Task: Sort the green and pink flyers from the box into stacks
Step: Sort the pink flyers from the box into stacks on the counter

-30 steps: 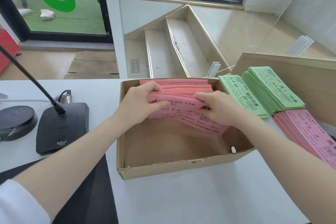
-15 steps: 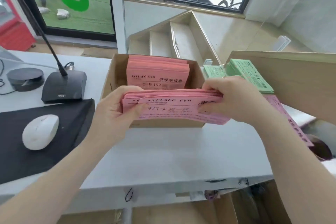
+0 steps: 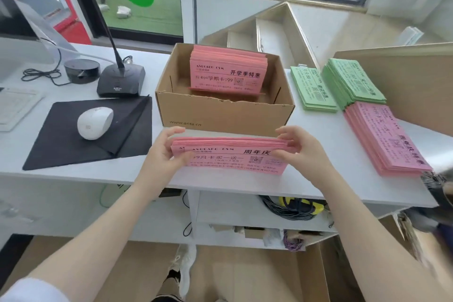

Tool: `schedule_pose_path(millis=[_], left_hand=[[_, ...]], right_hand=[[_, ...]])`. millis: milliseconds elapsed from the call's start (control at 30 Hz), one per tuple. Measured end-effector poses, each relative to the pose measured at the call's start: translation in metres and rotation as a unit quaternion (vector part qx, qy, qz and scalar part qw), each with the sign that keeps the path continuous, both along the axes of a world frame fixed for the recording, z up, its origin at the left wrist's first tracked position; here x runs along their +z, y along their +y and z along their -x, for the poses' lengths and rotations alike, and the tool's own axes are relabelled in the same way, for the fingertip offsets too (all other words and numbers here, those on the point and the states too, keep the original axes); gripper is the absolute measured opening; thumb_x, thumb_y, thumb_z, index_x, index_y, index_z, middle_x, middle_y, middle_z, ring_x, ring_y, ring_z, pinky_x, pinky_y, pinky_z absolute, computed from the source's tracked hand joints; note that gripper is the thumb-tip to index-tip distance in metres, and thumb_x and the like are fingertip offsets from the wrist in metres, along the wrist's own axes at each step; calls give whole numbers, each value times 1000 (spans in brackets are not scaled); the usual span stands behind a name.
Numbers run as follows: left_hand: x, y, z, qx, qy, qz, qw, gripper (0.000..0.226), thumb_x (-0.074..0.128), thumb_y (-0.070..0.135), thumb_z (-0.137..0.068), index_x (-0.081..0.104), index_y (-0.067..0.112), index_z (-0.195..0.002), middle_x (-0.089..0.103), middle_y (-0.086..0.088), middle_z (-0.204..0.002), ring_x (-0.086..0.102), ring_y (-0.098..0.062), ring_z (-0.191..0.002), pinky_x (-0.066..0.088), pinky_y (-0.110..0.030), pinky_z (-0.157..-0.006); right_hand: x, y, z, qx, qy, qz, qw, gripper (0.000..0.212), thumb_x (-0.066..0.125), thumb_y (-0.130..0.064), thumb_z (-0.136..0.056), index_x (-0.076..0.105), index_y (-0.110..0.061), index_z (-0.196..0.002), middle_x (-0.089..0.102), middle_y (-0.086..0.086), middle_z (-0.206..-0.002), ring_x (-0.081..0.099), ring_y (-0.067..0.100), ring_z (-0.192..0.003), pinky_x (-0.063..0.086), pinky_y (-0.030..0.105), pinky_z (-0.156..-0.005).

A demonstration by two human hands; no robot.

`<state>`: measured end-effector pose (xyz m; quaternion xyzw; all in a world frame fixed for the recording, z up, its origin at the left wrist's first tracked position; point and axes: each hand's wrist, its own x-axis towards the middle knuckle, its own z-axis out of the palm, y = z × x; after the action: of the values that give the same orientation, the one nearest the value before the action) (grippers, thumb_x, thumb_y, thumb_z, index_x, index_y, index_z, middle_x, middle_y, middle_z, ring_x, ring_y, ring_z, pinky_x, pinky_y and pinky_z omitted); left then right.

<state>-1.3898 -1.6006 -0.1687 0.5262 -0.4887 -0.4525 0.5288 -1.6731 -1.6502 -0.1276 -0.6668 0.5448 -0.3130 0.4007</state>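
Both hands, left and right, pinch my pink bundle by its ends.
It hangs over the desk edge, just clear of the box.

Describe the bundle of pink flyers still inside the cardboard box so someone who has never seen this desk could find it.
Start at the open brown cardboard box in the middle of the white desk. Leaning against its far wall stands a bundle of pink flyers. Unlike the pink stack held in both hands in front of the box, or the flat pink stack at the right, it is inside the box.
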Motion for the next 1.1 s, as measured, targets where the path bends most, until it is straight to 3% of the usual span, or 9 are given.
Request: schedule_pose_path(millis=[100,367,500,600,700,800,900,1000,1100], left_hand=[[-3,-1,4,9,24,0,1000,49,63,-1,-83,46,30,-118,63,-3,-111,60,-13,-101,51,-25,-85],[-4,-18,29,4,56,7,998,38,59,-2,-85,49,24,-111,63,2,-110,61,-7,-102,52,-26,-80],[-6,-18,20,-11,74,-4,997,37,56,-7,-86,50,21,-108,65,1,-106,63,-9,-98,54,-24,-77],[-7,-17,14,-40,61,-16,997,33,52,-8,-88,54,20,-106,69,4,-102,64,-9,-96,54,-23,-78],[-8,-18,16,-65,40,-18,997,31,49,-8,-89,54,19,-103,71,7,-99,64,-8,-98,52,-21,-79],[0,-20,20,-50,52,11,997,31,48,-11,-88,52,18,-98,69,8,-93,64,-4,-91,50,-17,-75],[3,-25,18,-65,57,32,996,31,51,-13,-85,49,15,-96,65,7,-96,62,-6,-90,52,-20,-73],[-2,-27,14,-84,39,7,996,34,60,-8,-80,47,18,-98,62,4,-100,59,-7,-93,53,-26,-77],[-7,-27,16,-81,48,-24,995,35,55,-11,-85,46,18,-101,62,0,-95,60,-6,-89,53,-22,-76]], right_hand=[[-13,8,12,-25,-146,-58,987,45,61,6,-82,53,-25,-113,64,-4,-108,65,7,-93,50,20,-75],[-27,4,-21,-62,-185,-91,977,61,63,1,-82,36,-28,-128,59,-2,-112,57,7,-101,51,19,-73],[-28,-5,-10,-59,-181,-76,979,50,65,4,-80,49,-24,-118,62,0,-109,60,8,-98,51,24,-78],[-29,-7,-4,-29,-178,-96,979,37,61,8,-81,56,-18,-105,66,0,-96,63,4,-83,51,20,-70],[-35,-7,-8,-2,-179,-95,979,32,62,10,-80,55,-17,-95,66,-2,-90,64,3,-79,50,18,-68],[-35,-9,-11,-28,-214,-45,975,32,61,13,-79,50,-16,-87,63,1,-85,62,8,-78,51,27,-72],[-30,-12,-8,-41,-259,-31,964,42,58,17,-78,49,-18,-99,62,3,-90,62,11,-83,54,29,-77],[-34,-12,-1,-30,-241,-58,968,58,57,15,-80,43,-22,-122,62,-4,-101,62,4,-87,52,20,-73],[-39,-12,6,-25,-213,-91,972,54,58,12,-81,46,-15,-126,63,-1,-102,63,-1,-83,51,15,-71]])
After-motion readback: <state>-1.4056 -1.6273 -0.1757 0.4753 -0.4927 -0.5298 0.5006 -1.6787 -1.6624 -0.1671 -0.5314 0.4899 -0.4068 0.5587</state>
